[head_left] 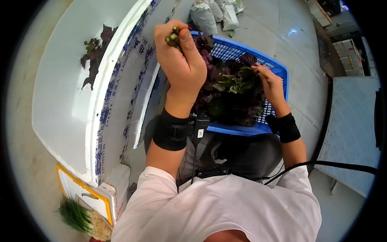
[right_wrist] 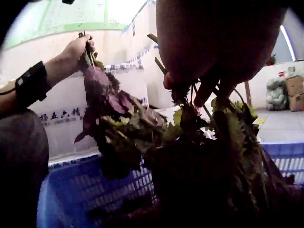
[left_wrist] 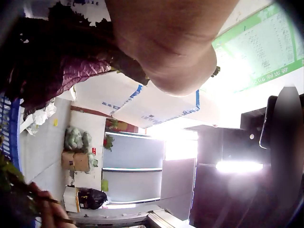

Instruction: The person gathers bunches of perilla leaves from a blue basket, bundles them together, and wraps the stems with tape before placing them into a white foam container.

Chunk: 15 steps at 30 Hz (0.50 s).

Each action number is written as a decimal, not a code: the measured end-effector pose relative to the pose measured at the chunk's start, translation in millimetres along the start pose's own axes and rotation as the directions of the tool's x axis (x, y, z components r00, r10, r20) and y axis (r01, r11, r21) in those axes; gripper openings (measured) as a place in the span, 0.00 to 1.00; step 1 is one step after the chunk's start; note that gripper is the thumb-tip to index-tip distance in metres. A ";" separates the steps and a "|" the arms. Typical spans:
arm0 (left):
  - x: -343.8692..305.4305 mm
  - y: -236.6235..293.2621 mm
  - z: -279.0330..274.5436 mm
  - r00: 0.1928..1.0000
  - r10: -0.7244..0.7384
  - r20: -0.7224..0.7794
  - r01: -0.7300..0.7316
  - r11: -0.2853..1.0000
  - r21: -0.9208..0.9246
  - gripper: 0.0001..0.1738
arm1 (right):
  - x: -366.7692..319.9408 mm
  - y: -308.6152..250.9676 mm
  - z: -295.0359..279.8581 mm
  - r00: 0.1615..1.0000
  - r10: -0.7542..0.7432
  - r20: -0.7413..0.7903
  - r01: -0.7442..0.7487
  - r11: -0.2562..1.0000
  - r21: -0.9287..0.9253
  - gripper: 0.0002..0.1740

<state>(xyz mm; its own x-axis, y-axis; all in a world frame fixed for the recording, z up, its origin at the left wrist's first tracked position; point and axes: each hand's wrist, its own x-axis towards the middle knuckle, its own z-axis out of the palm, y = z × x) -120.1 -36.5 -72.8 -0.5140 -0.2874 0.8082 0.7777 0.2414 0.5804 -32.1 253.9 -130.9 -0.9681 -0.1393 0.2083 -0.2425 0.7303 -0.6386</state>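
Note:
My left hand (head_left: 181, 60) grips a bunch of perilla stems (head_left: 172, 39), their cut ends poking up past the thumb. Purple and green leaves (right_wrist: 107, 97) of that bunch hang below the hand in the right wrist view. On the other side, my right hand (head_left: 271, 85) pinches perilla stems (right_wrist: 237, 116) with its fingertips, above the basket's right part. Below both hands sits a blue plastic basket (head_left: 242, 130), heaped with loose dark purple and green perilla (head_left: 225, 86).
A white foam box (head_left: 60, 117) stands at the left, with some purple leaves (head_left: 98, 54) in it. Near it are a yellow-edged white board (head_left: 82, 193) and a bunch of spring onions (head_left: 76, 215). Filled bags (head_left: 203, 18) lie beyond the basket; a light-blue table (head_left: 350, 121) stands right.

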 end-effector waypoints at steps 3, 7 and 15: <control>-1.5 3.8 3.5 0.997 -0.060 0.054 0.061 0.998 -0.010 0.12 | 2.0 -3.0 -13.3 0.984 -0.088 -0.153 0.076 0.994 -0.083 0.10; -2.1 5.3 5.9 0.990 -0.116 0.076 0.119 0.992 -0.036 0.12 | 5.4 -22.2 -30.4 0.925 0.013 -0.380 0.019 0.997 0.079 0.08; 0.1 8.4 6.4 0.983 -0.148 0.107 0.148 0.989 0.005 0.13 | 38.7 -101.9 -108.8 0.681 -0.030 -0.732 0.222 0.960 0.168 0.11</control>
<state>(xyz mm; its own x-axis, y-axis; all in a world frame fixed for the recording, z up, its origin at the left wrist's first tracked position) -115.8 -28.6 -67.3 -0.6588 -0.2193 0.7197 0.6914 0.2007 0.6941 -38.0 246.8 22.9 -0.6059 0.3729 0.7028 -0.4589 0.5578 -0.6916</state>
